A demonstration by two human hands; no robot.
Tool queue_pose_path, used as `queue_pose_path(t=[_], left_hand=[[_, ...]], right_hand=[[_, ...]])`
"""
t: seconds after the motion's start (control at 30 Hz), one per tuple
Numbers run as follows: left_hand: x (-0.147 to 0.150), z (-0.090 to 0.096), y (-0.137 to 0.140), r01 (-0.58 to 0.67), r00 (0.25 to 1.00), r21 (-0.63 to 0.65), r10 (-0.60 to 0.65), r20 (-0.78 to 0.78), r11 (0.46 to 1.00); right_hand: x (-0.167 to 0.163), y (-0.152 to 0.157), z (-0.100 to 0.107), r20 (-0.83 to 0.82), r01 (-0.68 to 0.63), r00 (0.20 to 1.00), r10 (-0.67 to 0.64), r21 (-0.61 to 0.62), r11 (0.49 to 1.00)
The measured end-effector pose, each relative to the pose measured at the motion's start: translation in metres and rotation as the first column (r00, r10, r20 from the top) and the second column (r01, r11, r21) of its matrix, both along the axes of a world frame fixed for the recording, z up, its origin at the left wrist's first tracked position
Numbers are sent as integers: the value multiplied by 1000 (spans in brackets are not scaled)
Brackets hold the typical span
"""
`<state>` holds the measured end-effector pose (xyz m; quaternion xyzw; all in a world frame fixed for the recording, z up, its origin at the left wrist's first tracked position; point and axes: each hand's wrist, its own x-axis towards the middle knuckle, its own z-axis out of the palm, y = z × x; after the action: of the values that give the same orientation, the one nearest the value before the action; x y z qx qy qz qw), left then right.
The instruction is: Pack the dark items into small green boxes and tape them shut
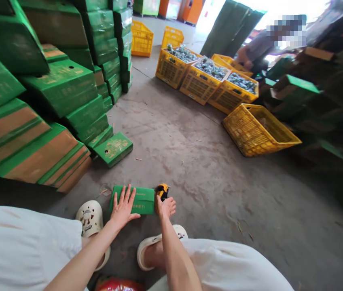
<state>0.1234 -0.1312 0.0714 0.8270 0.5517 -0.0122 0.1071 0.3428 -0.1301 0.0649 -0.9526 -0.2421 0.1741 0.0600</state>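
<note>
Green box [145,198], near: left hand [123,206] lies on top, fingers spread. Right hand [166,207], fingers extended, is at its right end, beside orange-and-black tool [162,190].

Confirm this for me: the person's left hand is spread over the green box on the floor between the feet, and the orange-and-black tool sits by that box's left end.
Not quite: the head view shows the orange-and-black tool by the box's right end, next to the right hand. The left hand is indeed spread over the green box.
</note>
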Motion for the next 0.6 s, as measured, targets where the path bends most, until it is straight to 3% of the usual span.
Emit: queue_pose_path(t=[0.07,0.17,0.27,0.4,0.6], left_hand=[[1,-1,1,-1,1000,5,1,14,1000],[3,-2,2,-11,1000,22,11,22,1000],[4,-2,3,-16,1000,32,16,17,999],[5,2,5,-6,1000,11,6,9,1000],[8,3,9,-16,1000,-27,17,20,1000]], right_hand=[[-5,0,-6,87,8,996,-5,-27,1000],[-9,-5,-12,143,-85,986,83,9,996],[-11,-11,-16,-3,-137,991,137,-32,990],[-8,-4,-15,-179,-98,981,73,-133,986],[13,18,6,-205,-31,979,-2,-157,987]])
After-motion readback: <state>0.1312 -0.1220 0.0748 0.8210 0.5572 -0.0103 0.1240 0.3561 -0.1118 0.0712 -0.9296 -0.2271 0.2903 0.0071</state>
